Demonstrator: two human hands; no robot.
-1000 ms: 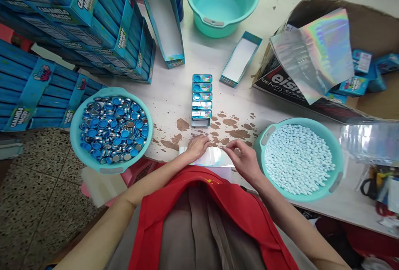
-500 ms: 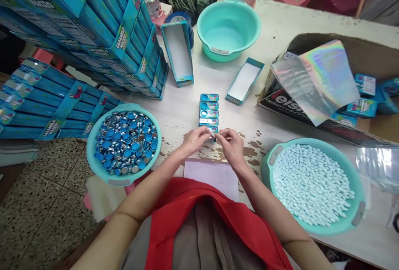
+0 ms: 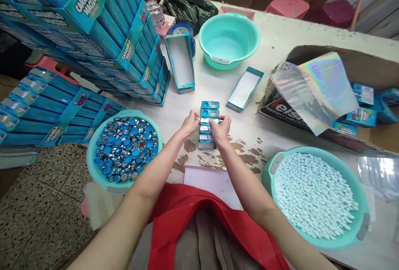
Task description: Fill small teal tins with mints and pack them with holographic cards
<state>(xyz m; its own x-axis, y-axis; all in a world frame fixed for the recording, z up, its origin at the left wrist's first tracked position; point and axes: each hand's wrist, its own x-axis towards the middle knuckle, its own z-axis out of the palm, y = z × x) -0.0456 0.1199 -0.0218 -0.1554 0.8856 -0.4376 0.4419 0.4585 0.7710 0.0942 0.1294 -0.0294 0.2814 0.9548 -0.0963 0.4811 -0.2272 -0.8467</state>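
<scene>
Between my hands stands a row of small blue boxes (image 3: 210, 113) with round marks on their ends; several ends carry shiny silvery patches. My left hand (image 3: 190, 124) is closed, its fingertips against the row's left side near the middle. From the right, my right hand (image 3: 221, 129) has its thumb over a silvery-patched end and its fingers along the side. What lies under that thumb is partly hidden. A white sheet (image 3: 207, 178) lies nearer me at the table edge.
A basin (image 3: 91, 153) of blue-and-silver round tins stands left, a basin (image 3: 363, 216) of pale blue candies right. An open carton (image 3: 299, 126) bears a holographic sheet (image 3: 321, 91). Behind are a mint basin (image 3: 230, 63), two blue trays (image 3: 180, 62) and stacked blue boxes (image 3: 124, 53).
My hands moved from a shiny sheet at the table edge forward to the row, pinching together in front of it, then parting to its two sides. The view tilted up.
</scene>
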